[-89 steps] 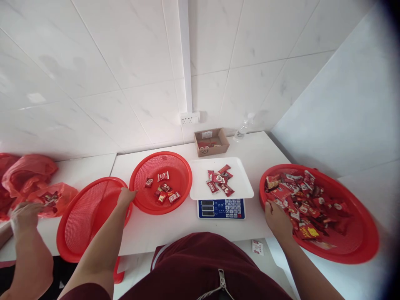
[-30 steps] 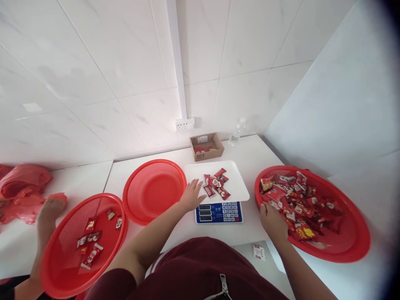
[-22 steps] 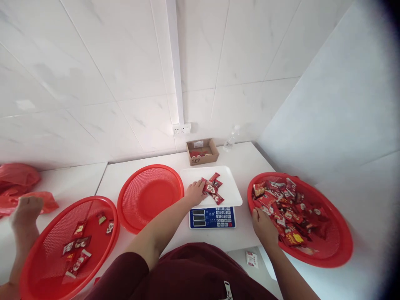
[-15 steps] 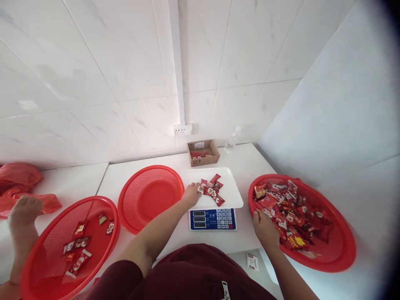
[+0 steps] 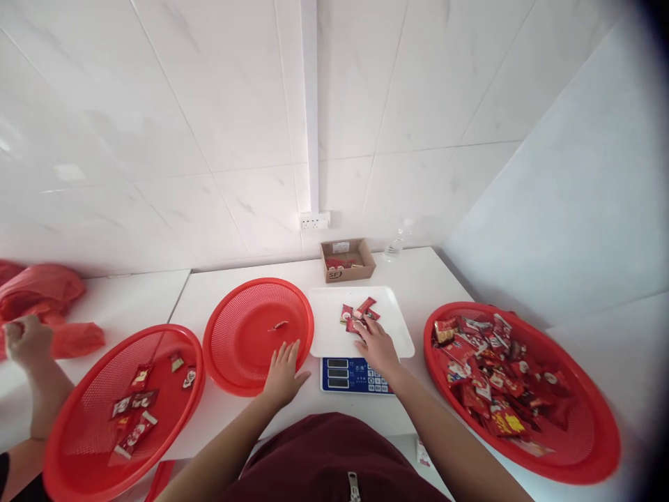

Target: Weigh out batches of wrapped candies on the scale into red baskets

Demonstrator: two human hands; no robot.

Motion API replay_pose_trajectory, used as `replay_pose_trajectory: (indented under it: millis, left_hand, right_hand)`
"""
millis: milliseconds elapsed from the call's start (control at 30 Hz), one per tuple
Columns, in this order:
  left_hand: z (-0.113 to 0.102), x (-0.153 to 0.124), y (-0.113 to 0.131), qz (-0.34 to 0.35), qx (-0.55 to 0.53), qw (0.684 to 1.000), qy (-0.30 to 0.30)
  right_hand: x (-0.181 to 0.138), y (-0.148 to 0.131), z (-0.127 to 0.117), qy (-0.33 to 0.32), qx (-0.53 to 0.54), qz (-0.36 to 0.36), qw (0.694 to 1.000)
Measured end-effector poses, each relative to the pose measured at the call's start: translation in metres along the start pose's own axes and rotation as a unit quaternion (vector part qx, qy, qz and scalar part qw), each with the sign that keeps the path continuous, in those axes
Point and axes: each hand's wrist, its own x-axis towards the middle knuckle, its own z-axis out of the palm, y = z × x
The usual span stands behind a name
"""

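My left hand [image 5: 285, 374] is open above the front rim of the middle red basket [image 5: 237, 380], fingers spread, holding nothing. Inside that basket a small red packet [image 5: 279, 325] shows, slightly blurred. On the white tray [image 5: 327, 317] of the scale lie several red wrapped snack packets [image 5: 366, 305]. My right hand [image 5: 379, 346] reaches over the tray, its fingertips touching these packets with thumb and fingers apart. It partly covers the packets and the blue keypad [image 5: 337, 373] of the scale.
At right stands a red basket [image 5: 601, 446] heaped with snack packets. The left red basket [image 5: 63, 453] holds several. Behind the scale are a cardboard box [image 5: 349, 274] and a clear bottle [image 5: 396, 244]. Another person's hand [image 5: 28, 341] is by red plastic bags [image 5: 47, 289] at far left.
My left hand has moved from the tray to the middle basket, where a packet now shows. My right hand has left the right basket for the tray, which holds fewer packets.
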Motion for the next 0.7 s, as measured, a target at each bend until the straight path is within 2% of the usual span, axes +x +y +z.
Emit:
replay_pose_trajectory:
  millis: [67, 200, 333, 400, 467, 533, 567, 633, 700]
  left_hand:
    - [0.004, -0.007, 0.0, -0.013, 0.022, 0.999, -0.041]
    - [0.004, -0.012, -0.003, -0.028, 0.026, 0.997, -0.068]
    - [0.003, -0.013, -0.007, -0.038, 0.015, 0.996, -0.073]
    - [0.003, -0.013, -0.008, -0.039, 0.02, 0.996, -0.074]
    - [0.004, -0.013, -0.008, -0.033, 0.029, 0.996, -0.075]
    - [0.004, -0.012, -0.008, -0.025, 0.037, 0.996, -0.077]
    - [0.004, -0.012, -0.008, -0.022, 0.04, 0.996, -0.078]
    - [0.005, -0.011, -0.009, -0.019, 0.043, 0.995, -0.083]
    - [0.005, -0.009, -0.01, -0.02, 0.045, 0.995, -0.086]
  right_hand:
    - [0.005, 0.0, 0.001, -0.006, 0.006, -0.015, 1.0]
    - [0.011, 0.013, 0.002, 0.027, 0.093, -0.018, 0.995]
    - [0.022, 0.011, -0.002, 0.092, 0.235, 0.067, 0.965]
    - [0.027, -0.006, -0.009, 0.098, 0.319, 0.119, 0.935]
    - [0.03, -0.035, -0.017, 0.067, 0.411, 0.144, 0.898]
    - [0.033, -0.066, -0.025, -0.004, 0.488, 0.114, 0.865]
    - [0.035, -0.078, -0.028, -0.033, 0.502, 0.075, 0.861]
    - [0.04, -0.093, -0.029, -0.049, 0.474, 0.007, 0.879]
    - [0.049, -0.088, -0.027, -0.022, 0.37, -0.002, 0.929]
